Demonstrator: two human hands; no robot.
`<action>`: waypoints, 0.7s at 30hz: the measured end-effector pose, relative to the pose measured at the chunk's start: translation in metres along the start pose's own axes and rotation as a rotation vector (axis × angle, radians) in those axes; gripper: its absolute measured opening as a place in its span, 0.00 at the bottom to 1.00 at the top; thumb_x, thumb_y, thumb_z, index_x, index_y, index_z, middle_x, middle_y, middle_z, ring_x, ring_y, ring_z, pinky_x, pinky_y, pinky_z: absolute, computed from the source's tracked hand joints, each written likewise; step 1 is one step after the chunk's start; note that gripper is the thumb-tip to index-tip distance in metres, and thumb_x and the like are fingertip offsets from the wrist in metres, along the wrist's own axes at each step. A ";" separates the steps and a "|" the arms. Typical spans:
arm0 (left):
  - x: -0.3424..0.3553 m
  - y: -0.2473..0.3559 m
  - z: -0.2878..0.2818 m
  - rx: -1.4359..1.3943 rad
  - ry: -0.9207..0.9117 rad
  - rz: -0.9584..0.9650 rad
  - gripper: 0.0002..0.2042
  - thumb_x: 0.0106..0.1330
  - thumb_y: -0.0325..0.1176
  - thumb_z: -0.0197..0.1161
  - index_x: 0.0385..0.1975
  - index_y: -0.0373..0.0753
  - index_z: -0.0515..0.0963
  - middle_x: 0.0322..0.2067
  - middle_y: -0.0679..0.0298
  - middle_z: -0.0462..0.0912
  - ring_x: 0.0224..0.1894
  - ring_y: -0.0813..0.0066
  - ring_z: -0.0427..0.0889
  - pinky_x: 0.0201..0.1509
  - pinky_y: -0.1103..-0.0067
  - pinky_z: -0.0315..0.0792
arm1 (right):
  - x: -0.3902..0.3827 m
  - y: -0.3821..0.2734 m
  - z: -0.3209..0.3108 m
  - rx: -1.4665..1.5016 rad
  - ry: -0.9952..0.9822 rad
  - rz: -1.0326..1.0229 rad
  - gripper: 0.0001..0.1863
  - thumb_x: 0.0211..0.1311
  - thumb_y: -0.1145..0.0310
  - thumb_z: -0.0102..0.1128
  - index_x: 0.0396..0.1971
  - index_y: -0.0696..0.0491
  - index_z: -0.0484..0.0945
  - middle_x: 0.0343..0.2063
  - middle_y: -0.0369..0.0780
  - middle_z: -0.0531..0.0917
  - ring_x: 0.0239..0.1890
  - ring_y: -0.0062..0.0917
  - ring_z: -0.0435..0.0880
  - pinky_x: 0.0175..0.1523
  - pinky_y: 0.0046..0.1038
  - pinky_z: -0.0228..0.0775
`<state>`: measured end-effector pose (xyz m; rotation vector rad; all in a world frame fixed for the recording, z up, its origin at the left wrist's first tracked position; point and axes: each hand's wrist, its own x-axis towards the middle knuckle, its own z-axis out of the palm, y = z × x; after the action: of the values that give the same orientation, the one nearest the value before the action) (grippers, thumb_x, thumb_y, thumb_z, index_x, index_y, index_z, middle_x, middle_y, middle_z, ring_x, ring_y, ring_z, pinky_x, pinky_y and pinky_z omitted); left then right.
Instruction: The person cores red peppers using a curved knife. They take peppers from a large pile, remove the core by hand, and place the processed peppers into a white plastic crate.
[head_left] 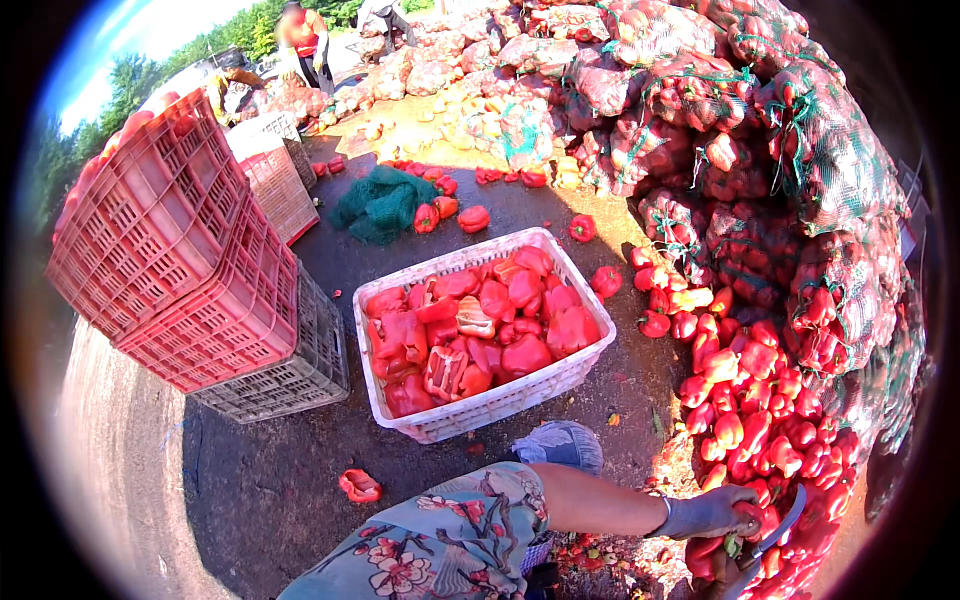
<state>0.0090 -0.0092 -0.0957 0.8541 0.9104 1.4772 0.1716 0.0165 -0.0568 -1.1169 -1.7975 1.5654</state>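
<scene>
Head view, the only one. We've got the left hand point(712, 513) in a grey glove at the lower right, by the near end of the pepper pile point(757, 405). It's mostly closed, fingers curled on a red pepper point(763, 519). A curved knife point(786, 528) lies just beyond the fingertips. Right hand: we can't make it out at the dark lower rim, so we can't tell its grip; the knife's handle end is lost there too.

Handling, our read: the pepper should be light and hollow, walls stiff but crisp, so a hard squeeze would likely crack it. Skin looks glossy, probably slick, more so if wet. Best hold is around the broad shoulders, fingers spread, stem end left free, fingertips back from the blade.

White crate point(427, 429) sits on the pavement point(255, 480) near the middle, filled with cut peppers point(478, 330) close to its rim. Those pieces would be floppier, with sharp-ish broken edges; cup them, don't pinch. For the crate itself, likely heavy, we'd take the short left and right rims. One loose cut piece point(360, 486) lies on the pavement, off the crate's near left corner.
</scene>
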 end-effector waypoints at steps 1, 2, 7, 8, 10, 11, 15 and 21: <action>0.000 0.001 0.001 0.006 0.028 0.027 0.15 0.64 0.37 0.67 0.44 0.36 0.75 0.36 0.63 0.80 0.40 0.78 0.78 0.45 0.77 0.73 | 0.001 0.002 0.000 0.016 0.014 -0.012 0.22 0.52 0.70 0.71 0.47 0.55 0.75 0.32 0.36 0.82 0.29 0.21 0.81 0.28 0.23 0.73; 0.000 0.001 0.002 0.013 0.056 0.054 0.16 0.64 0.37 0.66 0.45 0.36 0.74 0.37 0.62 0.81 0.41 0.77 0.78 0.46 0.77 0.73 | 0.003 0.003 0.000 0.029 0.021 -0.022 0.22 0.52 0.70 0.71 0.48 0.55 0.75 0.32 0.36 0.82 0.29 0.21 0.81 0.28 0.23 0.73; 0.010 -0.011 0.002 0.024 0.093 0.088 0.17 0.65 0.40 0.66 0.47 0.38 0.74 0.37 0.62 0.80 0.41 0.74 0.78 0.46 0.75 0.73 | 0.006 0.009 0.001 0.084 0.059 -0.058 0.26 0.51 0.72 0.69 0.51 0.55 0.72 0.33 0.36 0.82 0.28 0.21 0.81 0.27 0.23 0.72; 0.011 -0.012 0.002 0.018 0.094 0.079 0.17 0.65 0.41 0.66 0.47 0.38 0.74 0.37 0.62 0.80 0.41 0.74 0.78 0.46 0.75 0.73 | 0.006 0.010 0.000 0.094 0.060 -0.059 0.26 0.51 0.73 0.68 0.52 0.54 0.71 0.33 0.36 0.82 0.27 0.21 0.81 0.26 0.23 0.72; 0.012 -0.012 0.004 -0.003 0.080 0.043 0.17 0.65 0.41 0.66 0.47 0.38 0.75 0.38 0.62 0.80 0.42 0.74 0.79 0.46 0.76 0.73 | 0.005 0.012 -0.001 0.114 0.069 -0.061 0.28 0.50 0.74 0.68 0.54 0.54 0.70 0.33 0.36 0.82 0.27 0.21 0.81 0.26 0.22 0.72; 0.011 -0.011 0.004 -0.019 0.064 0.016 0.17 0.65 0.42 0.66 0.47 0.39 0.75 0.38 0.62 0.80 0.42 0.74 0.79 0.47 0.76 0.73 | 0.005 0.014 -0.001 0.125 0.076 -0.065 0.29 0.50 0.74 0.67 0.54 0.54 0.70 0.33 0.36 0.82 0.27 0.21 0.80 0.26 0.22 0.72; 0.015 -0.019 0.007 0.023 0.108 -0.036 0.16 0.66 0.41 0.66 0.47 0.40 0.76 0.38 0.64 0.80 0.43 0.76 0.78 0.49 0.78 0.73 | 0.006 0.019 0.003 0.195 0.086 -0.084 0.31 0.49 0.76 0.66 0.57 0.54 0.67 0.34 0.37 0.82 0.26 0.21 0.80 0.24 0.22 0.72; 0.011 -0.020 0.000 -0.043 0.106 -0.058 0.17 0.65 0.40 0.68 0.48 0.38 0.77 0.41 0.64 0.81 0.45 0.78 0.78 0.51 0.78 0.72 | 0.012 0.025 0.019 0.361 0.099 -0.113 0.36 0.48 0.78 0.63 0.61 0.53 0.64 0.34 0.37 0.81 0.24 0.21 0.80 0.23 0.21 0.71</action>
<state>0.0171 0.0027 -0.1137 0.7177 0.9703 1.4978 0.1563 0.0163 -0.0870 -0.8880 -1.4152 1.6526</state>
